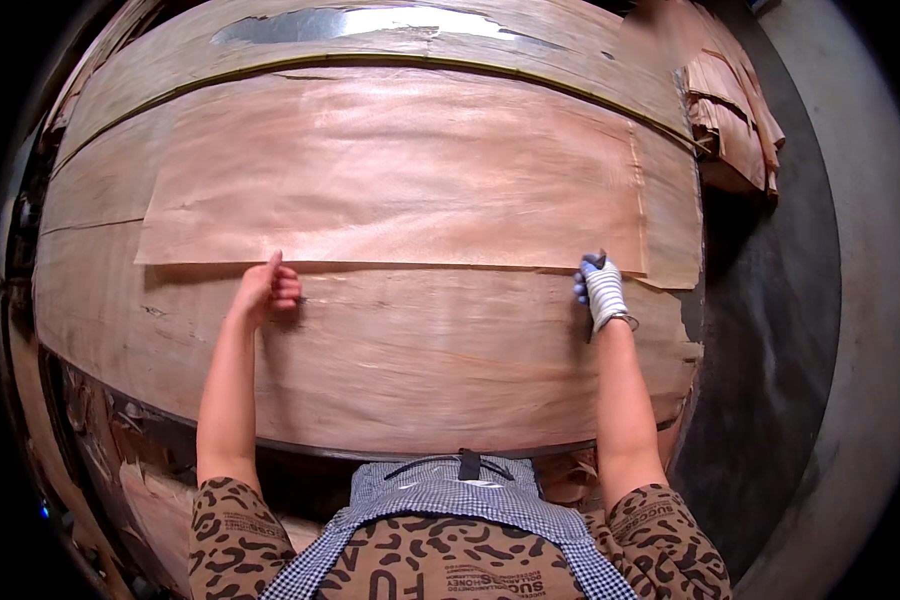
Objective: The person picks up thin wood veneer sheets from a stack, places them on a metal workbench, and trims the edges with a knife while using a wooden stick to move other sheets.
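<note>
One reddish veneer sheet (400, 170), broad, lying flat on pale veneer (440, 350), near edge towards the person. Left hand (268, 288), bare: fingers half curled, thumb at that edge; grip cannot be told. Right hand (602, 287), gloved: fingers closely curled at the same edge, near its right corner; grip likewise unclear. One narrow strip (370, 60), beyond the sheet. One veneer stack (725, 130), far right.

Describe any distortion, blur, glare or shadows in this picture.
Head view: fisheye distortion, with the strip bowed and the corners black; bright sheen on the silvery patch; a pinkish smear, too blurred to name, beside the stack; soft shadows by the left hand and right hand.
</note>
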The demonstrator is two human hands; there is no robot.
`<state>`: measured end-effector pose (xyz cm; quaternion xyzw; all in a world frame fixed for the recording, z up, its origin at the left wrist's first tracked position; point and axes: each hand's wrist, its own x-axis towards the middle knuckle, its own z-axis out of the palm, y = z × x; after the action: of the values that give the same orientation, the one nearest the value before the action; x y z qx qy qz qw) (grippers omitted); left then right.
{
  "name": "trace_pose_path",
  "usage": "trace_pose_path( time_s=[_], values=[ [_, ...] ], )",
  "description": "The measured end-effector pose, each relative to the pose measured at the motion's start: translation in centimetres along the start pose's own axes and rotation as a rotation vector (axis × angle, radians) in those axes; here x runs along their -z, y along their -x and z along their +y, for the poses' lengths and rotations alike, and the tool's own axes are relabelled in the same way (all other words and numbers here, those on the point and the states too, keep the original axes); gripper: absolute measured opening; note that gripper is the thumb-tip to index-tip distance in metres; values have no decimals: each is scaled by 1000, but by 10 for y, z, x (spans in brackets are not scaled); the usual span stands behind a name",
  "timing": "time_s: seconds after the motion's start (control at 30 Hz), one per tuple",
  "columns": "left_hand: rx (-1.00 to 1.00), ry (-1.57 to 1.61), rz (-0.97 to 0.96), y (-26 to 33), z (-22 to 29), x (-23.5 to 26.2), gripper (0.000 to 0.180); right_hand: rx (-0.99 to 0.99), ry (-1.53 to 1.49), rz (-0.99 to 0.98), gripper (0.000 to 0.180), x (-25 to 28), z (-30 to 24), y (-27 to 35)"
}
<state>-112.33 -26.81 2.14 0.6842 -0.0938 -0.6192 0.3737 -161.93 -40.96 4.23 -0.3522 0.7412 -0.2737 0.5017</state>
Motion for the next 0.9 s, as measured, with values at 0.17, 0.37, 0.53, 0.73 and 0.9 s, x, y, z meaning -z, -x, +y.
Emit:
trace_pose_path(
  time_s=[0.17, 0.37, 0.53, 0.73, 0.9],
  values=[
    [-287, -282, -65, 0, 24, -28, 38, 604, 503, 187, 20, -51, 1, 2],
    [-1355, -925, 294, -57, 59, -84, 28, 611, 621, -254, 21, -237, -51, 61],
    [-967, -1179, 738, -121, 84, 64, 47, 266, 226, -347, 12, -262, -36, 65],
    [-803, -1232, 1063, -136, 113, 207, 47, 622, 536, -389, 10, -311, -68, 57],
    [-842, -1127, 1069, -144, 108, 213, 43, 964, 1192, -641, 26, -539, -167, 128]
  ],
)
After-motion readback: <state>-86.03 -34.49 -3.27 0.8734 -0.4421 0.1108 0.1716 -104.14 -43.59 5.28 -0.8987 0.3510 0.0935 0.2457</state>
